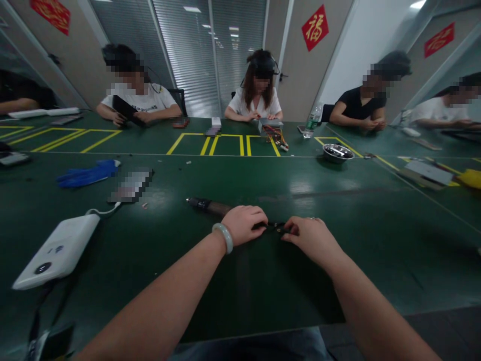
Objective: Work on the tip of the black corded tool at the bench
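A dark, slim tool (216,207), which looks like an electric screwdriver with a metal tip pointing left, lies on the green table (255,281). My left hand (244,224), with a pale bangle at the wrist, is beside its rear end. Its fingers are closed on a thin black cord (275,225). From the right, my right hand (310,235) pinches the same dark cord between thumb and fingers. Small brass-coloured spots show on the short stretch between the hands. Whether the cord joins the tool is hidden behind my left hand.
To the left lie a white power bank (60,250), a phone (131,185) cabled to it and a blue glove (88,174). A metal bowl (338,153) and a water bottle (312,120) stand farther right. Several people sit across the table, one behind a wired metal box (270,125).
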Action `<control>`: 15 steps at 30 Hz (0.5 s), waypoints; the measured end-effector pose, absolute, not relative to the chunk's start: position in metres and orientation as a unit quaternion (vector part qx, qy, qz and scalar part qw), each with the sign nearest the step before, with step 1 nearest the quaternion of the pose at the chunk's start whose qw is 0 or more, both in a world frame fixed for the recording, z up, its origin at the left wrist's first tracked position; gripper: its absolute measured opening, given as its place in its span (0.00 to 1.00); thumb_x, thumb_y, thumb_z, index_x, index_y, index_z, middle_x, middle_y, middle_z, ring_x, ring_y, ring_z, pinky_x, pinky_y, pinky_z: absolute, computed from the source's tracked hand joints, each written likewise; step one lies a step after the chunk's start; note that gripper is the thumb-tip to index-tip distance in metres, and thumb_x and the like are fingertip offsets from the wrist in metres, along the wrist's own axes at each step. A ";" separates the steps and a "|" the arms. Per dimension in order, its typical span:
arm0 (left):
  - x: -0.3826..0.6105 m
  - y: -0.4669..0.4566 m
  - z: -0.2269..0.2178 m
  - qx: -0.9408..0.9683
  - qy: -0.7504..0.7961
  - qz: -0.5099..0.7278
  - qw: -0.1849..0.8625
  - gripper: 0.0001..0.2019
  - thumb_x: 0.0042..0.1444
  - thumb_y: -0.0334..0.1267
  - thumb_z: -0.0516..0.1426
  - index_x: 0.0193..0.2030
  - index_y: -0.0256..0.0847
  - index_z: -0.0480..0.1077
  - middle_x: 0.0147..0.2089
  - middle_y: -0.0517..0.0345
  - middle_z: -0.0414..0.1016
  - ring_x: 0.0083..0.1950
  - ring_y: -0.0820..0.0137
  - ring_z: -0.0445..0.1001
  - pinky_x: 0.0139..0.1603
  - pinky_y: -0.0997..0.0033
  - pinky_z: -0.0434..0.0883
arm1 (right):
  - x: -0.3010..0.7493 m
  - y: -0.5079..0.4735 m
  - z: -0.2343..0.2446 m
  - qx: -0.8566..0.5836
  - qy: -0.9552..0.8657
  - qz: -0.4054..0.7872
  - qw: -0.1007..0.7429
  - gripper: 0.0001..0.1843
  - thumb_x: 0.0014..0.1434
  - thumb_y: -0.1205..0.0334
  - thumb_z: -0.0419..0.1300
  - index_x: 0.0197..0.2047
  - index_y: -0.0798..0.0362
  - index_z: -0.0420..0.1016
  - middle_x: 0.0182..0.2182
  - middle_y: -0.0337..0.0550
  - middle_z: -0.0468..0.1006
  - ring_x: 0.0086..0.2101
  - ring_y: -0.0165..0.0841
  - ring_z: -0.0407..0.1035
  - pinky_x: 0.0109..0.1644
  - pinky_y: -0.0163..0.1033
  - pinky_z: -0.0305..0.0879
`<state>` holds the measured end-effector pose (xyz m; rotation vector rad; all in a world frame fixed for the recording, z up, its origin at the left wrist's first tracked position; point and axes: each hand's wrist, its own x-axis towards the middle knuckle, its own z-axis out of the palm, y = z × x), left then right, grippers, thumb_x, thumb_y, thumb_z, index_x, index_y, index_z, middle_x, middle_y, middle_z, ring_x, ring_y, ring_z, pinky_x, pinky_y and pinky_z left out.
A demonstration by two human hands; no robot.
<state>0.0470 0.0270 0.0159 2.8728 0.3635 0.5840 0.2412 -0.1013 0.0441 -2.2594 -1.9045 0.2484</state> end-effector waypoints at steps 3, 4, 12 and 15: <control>0.047 0.027 0.016 0.968 0.124 0.199 0.094 0.05 0.59 0.39 0.56 0.41 0.45 0.71 0.44 0.60 0.73 0.45 0.68 0.72 0.46 0.67 0.67 | 0.251 -0.105 0.046 -0.760 -0.627 0.154 0.071 0.11 0.54 0.50 0.62 0.38 0.44 0.78 0.31 0.36 0.78 0.33 0.32 0.70 0.35 0.36 0.57; 0.047 0.028 0.016 0.968 0.124 0.199 0.094 0.05 0.59 0.39 0.56 0.41 0.46 0.71 0.43 0.61 0.73 0.45 0.69 0.72 0.46 0.67 0.67 | 0.253 -0.105 0.046 -0.760 -0.621 0.177 0.068 0.10 0.55 0.50 0.61 0.37 0.43 0.78 0.31 0.36 0.78 0.32 0.32 0.70 0.33 0.35 0.57; 0.047 0.028 0.017 0.966 0.132 0.200 0.099 0.06 0.58 0.39 0.57 0.41 0.45 0.71 0.43 0.61 0.73 0.44 0.68 0.72 0.45 0.67 0.67 | 0.247 -0.103 0.045 -0.742 -0.631 0.208 0.086 0.06 0.52 0.53 0.63 0.32 0.45 0.79 0.28 0.35 0.77 0.28 0.30 0.70 0.32 0.34 0.58; 0.047 0.028 0.016 0.965 0.135 0.202 0.099 0.05 0.58 0.39 0.57 0.41 0.45 0.71 0.43 0.61 0.73 0.44 0.69 0.71 0.45 0.67 0.67 | 0.245 -0.100 0.041 -0.745 -0.640 0.153 0.108 0.05 0.52 0.55 0.64 0.31 0.46 0.78 0.28 0.35 0.77 0.28 0.31 0.69 0.31 0.36 0.58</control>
